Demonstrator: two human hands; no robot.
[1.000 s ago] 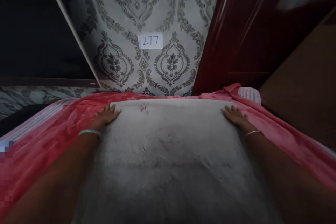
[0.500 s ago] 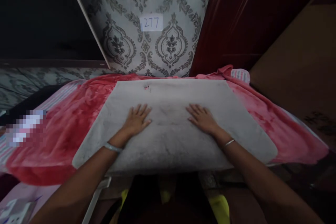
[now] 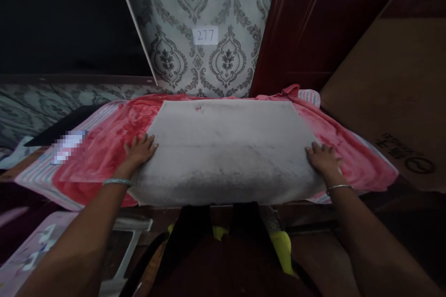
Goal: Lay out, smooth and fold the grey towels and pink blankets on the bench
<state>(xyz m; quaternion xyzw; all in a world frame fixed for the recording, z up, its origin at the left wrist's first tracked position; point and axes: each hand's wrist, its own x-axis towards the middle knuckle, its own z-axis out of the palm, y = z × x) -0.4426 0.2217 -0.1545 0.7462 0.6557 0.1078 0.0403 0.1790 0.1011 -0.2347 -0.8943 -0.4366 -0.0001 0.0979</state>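
Note:
A pale grey cloth [image 3: 223, 144] lies spread over a red and pink plush blanket [image 3: 108, 148], with a small red mark near its far edge. My left hand [image 3: 141, 151] rests at the cloth's left edge, fingers apart, partly over the blanket. At the right edge lies my right hand [image 3: 324, 160], its fingers also spread, touching the cloth border and the pink plush beside it. Neither hand grips anything that I can see. The cloth's near side droops toward my body and looks darker and creased.
A dark screen [image 3: 69, 23] stands at the far left before patterned wallpaper bearing a paper marked 277 [image 3: 205, 35]. On the right are a dark red door [image 3: 306, 23] and a large cardboard box [image 3: 393, 83]. A pink stool-like surface [image 3: 52, 232] is at lower left.
Both hands have moved outward from the middle of the cloth to its left and right edges. The camera view has shifted a little, showing more of the box.

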